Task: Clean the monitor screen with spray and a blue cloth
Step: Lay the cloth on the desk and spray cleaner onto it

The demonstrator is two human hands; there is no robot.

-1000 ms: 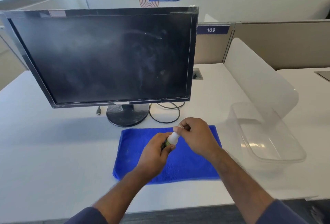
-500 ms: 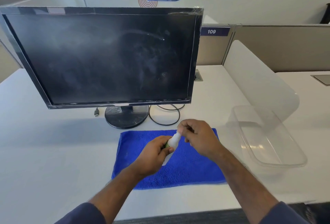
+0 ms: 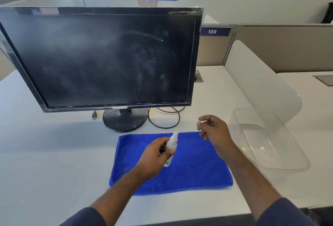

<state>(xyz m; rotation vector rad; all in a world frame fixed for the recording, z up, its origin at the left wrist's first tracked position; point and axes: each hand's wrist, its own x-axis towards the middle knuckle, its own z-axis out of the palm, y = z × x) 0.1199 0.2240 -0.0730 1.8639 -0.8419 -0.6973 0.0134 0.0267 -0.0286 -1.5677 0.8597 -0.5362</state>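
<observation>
A black monitor (image 3: 100,58) stands on the white desk, its dark screen hazy with smudges and streaks. In front of its round base a folded blue cloth (image 3: 194,168) lies flat. My left hand (image 3: 153,159) grips a small white spray bottle (image 3: 171,143) above the cloth, with the bare nozzle tilted up toward the screen. To the right and apart from the bottle, my right hand (image 3: 214,132) hovers over the cloth's far right corner. It pinches what looks like a small clear cap (image 3: 200,124) between thumb and fingers.
A clear plastic container (image 3: 288,164) sits at the right, close to my right forearm. A looped black cable (image 3: 166,123) and a loose plug (image 3: 94,115) lie by the monitor base (image 3: 124,119). A frosted divider (image 3: 259,74) rises at the back right.
My right hand has pulled up and to the right, away from the bottle's top, taking the cap with it. The nozzle now shows bare. My left hand keeps its grip on the bottle.
</observation>
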